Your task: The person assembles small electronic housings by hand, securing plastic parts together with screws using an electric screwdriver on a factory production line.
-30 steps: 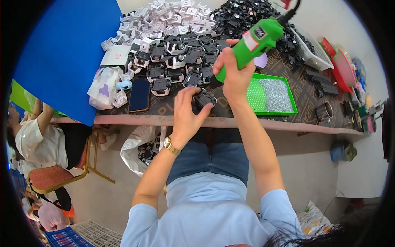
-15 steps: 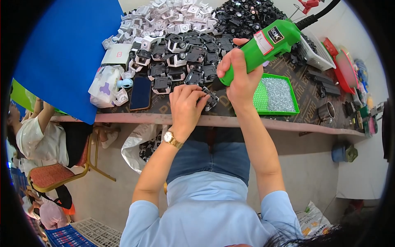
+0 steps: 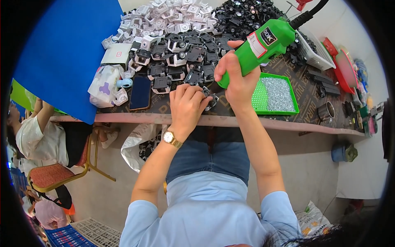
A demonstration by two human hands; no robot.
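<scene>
My right hand (image 3: 238, 80) is wrapped round a green electric screwdriver (image 3: 257, 49), its cord leaving the top and its dark nose slanting down to the left. The nose end is close to a small black plastic part (image 3: 212, 101) on the table; whether it touches I cannot tell. My left hand (image 3: 188, 108), with a gold watch on the wrist, holds that part at the table's front, fingers closed on its left side and partly covering it. Just beyond are rows of assembled black-and-white plastic units (image 3: 177, 59). A green tray (image 3: 276, 94) of small silvery screws lies right of my right hand.
White plastic parts (image 3: 181, 14) and black parts (image 3: 247, 18) are heaped at the back. A phone (image 3: 140, 94) and a tissue pack (image 3: 103, 87) lie left. A white basket (image 3: 317, 51), red basin (image 3: 343, 70) and metal cup (image 3: 326, 112) stand right. A person (image 3: 39, 136) sits at left.
The green screwdriver and my right hand have moved slightly left and down, bringing the nose nearer the black part. My left hand stays almost where it was, still on the part.
</scene>
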